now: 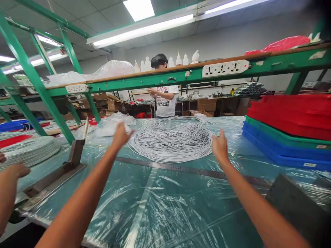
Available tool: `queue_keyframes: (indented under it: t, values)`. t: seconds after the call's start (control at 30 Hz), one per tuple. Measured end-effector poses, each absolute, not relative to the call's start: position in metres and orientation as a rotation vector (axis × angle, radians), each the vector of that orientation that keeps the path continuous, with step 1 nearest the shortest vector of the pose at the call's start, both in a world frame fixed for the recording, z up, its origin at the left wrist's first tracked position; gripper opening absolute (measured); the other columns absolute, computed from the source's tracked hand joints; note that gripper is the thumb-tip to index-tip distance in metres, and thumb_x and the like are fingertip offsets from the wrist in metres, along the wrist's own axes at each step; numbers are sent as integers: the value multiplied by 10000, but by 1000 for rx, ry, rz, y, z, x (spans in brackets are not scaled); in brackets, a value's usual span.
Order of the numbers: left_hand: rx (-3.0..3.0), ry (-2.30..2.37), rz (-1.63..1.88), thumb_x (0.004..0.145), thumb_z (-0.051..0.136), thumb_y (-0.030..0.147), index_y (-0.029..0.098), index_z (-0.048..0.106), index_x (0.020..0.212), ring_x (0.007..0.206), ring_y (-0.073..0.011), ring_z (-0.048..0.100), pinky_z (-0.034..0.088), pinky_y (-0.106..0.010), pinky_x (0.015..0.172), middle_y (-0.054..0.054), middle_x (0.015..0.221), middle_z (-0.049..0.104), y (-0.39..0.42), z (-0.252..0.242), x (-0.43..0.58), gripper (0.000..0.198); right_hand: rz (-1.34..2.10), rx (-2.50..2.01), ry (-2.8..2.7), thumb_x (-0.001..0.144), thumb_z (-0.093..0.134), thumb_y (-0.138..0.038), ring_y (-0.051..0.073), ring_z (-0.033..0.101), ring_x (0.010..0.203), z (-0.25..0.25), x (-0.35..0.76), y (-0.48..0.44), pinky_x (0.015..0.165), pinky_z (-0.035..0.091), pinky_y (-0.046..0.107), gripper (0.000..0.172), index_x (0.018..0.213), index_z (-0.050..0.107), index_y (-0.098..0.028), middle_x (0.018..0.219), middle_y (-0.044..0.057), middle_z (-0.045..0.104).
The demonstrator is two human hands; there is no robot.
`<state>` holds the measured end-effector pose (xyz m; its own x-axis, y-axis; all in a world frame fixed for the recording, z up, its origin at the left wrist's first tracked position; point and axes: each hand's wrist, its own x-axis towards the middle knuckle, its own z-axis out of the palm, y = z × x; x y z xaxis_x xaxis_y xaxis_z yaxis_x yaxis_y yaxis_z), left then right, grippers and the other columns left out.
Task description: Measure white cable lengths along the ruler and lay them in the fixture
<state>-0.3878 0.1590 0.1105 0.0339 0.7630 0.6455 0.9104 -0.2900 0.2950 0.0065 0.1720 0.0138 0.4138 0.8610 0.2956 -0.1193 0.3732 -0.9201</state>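
Note:
A large loose coil of light grey cable point(172, 143) lies on the film-covered table, between my two hands. My left hand point(121, 136) is just off the coil's left edge, slightly blurred, its thumb and fingers apart and nothing visible in it. On the other side, my right hand point(220, 146) is beside the coil's right edge, one finger pointing up and the thumb towards the cable. Whether it touches the cable I cannot tell. A long steel ruler point(178, 167) lies across the table in front of the coil.
Stacked red, green and blue trays point(284, 137) stand at the right. At the left are a lever cutter point(59, 175), another cable coil point(31, 150) and another person's hand point(15, 170). A green shelf beam point(155, 77) crosses ahead; a person point(165, 100) stands behind it.

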Motion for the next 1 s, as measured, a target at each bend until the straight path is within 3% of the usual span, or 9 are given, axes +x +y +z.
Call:
queue_keyframes:
  t: [0.03,0.1,0.23,0.4,0.57,0.7,0.83,0.93,1.0]
  values:
    - [-2190,-1696,-1032,906,681,297,-24,505,1238,1237,-334,425,352,-454,1093,-226,1278,452,154,86,-373,494,696,-1021,-973,888,485,-303,236,418,1307,-4,-5,161,1068,382,401,601,1456,310,-213,1525,156,249]
    - [-2418,-1533,-867,820,750,225,168,519,1308,1278,-279,401,369,-420,1104,-101,1383,401,123,30,-350,543,643,-1077,-1108,854,540,-318,265,473,1264,-44,-23,137,1069,401,449,591,1422,400,-236,1496,121,322]
    - [-2446,-1196,-727,1026,452,304,205,391,1409,1340,-274,315,406,-474,1057,-109,1464,268,22,-43,-348,400,421,-1117,-1670,929,415,-332,223,560,1167,-102,-40,105,904,552,397,534,1458,349,-303,1429,101,390]
    - [-1983,-1208,-870,1042,442,225,224,447,1321,1312,-301,363,251,-561,1126,-113,1403,370,-51,4,-381,278,415,-1058,-1856,950,361,-283,184,602,1061,-111,-47,101,861,572,368,537,1481,298,-328,1379,91,425]
    - [-1734,-1228,-773,1041,456,396,231,302,1485,1366,-371,230,221,-586,1130,-156,1488,198,-65,64,-400,498,436,-1017,-1918,964,340,-276,164,602,1015,-106,-53,93,830,575,338,535,1490,269,-338,1388,88,413]
    - [-1820,-1215,-586,1073,290,421,181,159,1537,1374,-358,215,207,-575,1128,-179,1488,184,-56,65,-401,539,433,-991,-1934,956,360,-276,164,604,968,-105,-55,89,836,570,352,534,1484,293,-317,1359,96,431]
    - [-1948,-1123,-396,1075,254,311,143,188,1507,1368,-340,238,196,-551,1122,-185,1468,233,-49,49,-390,467,448,-980,-1913,948,366,-268,171,605,943,-104,-54,89,821,577,366,537,1479,307,-319,1327,96,455]
    - [-2056,-1047,-239,989,329,111,126,337,1425,1240,-333,421,342,-501,1023,-178,1350,407,-55,29,-382,437,471,-987,-1923,947,369,-277,176,606,938,-104,-53,89,787,582,353,531,1475,321,-319,1313,103,460]
    - [-2190,-1042,-55,870,387,-12,141,481,1284,934,-263,578,451,-366,811,-110,1076,566,-66,10,-379,451,465,-974,-1934,942,373,-264,172,604,925,-105,-52,91,795,577,354,523,1462,347,-313,1298,104,465]
